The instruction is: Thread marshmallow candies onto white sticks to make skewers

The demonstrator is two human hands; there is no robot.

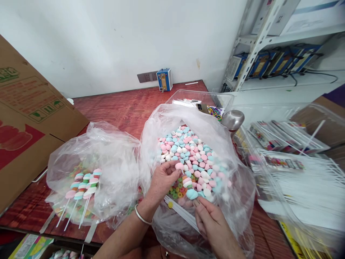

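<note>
Between my hands is a candy skewer (188, 182), its marshmallows and fruit-coloured rings threaded on a thin stick, with a blue marshmallow (192, 194) at its lower end. My left hand (164, 178) pinches a pink marshmallow (179, 166) at the upper tip. Below the blue marshmallow, my right hand (210, 217) is closed on the stick end, which the fingers mostly hide. Underneath lies an open plastic bag (159, 120) of pink, white and blue marshmallows (185, 144). Coloured gummy rings (178, 190) and white sticks (183, 212) lie at its near side.
Left, several finished skewers (83, 185) rest on another clear bag (115, 151). A cardboard box (35, 108) stands beyond it on the red wooden table (118, 104). Right are a metal-topped object (233, 120), a clear bin with white sticks (309, 194) and a shelf (269, 41).
</note>
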